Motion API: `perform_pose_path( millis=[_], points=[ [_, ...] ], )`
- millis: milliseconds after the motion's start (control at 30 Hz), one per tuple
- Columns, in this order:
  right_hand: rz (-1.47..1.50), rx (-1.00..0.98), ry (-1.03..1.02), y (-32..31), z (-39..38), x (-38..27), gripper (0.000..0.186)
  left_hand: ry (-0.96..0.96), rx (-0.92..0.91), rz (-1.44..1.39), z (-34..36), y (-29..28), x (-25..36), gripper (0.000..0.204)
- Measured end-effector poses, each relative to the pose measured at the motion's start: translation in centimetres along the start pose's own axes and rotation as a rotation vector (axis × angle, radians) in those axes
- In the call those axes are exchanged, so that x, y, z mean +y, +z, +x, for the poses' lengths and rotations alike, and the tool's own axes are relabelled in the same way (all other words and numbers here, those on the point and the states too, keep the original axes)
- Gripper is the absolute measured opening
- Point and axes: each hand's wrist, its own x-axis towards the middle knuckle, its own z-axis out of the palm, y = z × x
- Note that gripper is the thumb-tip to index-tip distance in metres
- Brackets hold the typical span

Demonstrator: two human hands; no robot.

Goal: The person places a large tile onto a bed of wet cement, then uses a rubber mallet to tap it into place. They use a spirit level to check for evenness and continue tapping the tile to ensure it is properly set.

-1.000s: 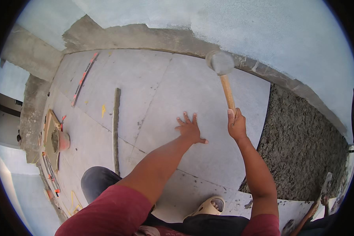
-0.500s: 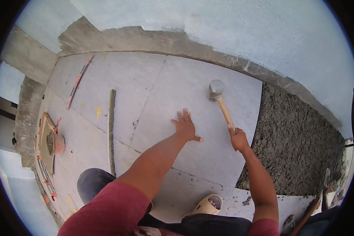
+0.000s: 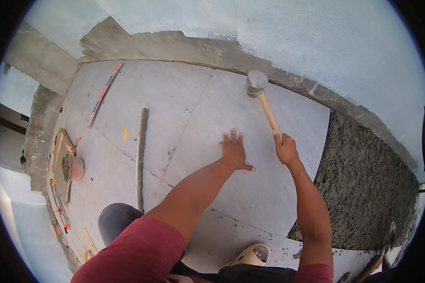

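Observation:
A large grey floor tile lies in front of me, edged on its right by wet mortar. Palm down on its surface rests my left hand, open with the fingers spread. Wrapped round the wooden handle of a rubber mallet is my right hand. The mallet's grey head hangs at the far end of the handle, toward the wall; it appears raised off the tile.
A bucket stands at the left near a wooden frame. One long straight bar and a red-and-black spirit level lie on the laid tiles. Beyond them rises the partly painted wall. Tools sit at lower right.
My right hand has lifted the mallet, its head now nearer the wall. The left hand keeps its place on the tile, while the whole view has shifted slightly.

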Motion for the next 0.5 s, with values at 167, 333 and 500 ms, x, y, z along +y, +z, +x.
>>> perform_pose_path(
  millis=[167, 333, 500],
  points=[
    [0.399, 0.121, -0.183, -4.4, -0.8, -10.0, 0.059, -0.03, -0.048, 0.044, 0.3, 0.3, -1.2, 0.15],
    [0.245, 0.285, -0.223, -0.5, -4.7, -1.2, 0.06, 0.008, -0.023, 0.121, 0.6, -0.2, -0.5, 0.15],
    [0.209, 0.064, 0.056, -4.0, -1.5, -4.7, 0.061, -0.016, -0.083, 0.137, 0.9, -1.2, -0.4, 0.147]
  ],
)
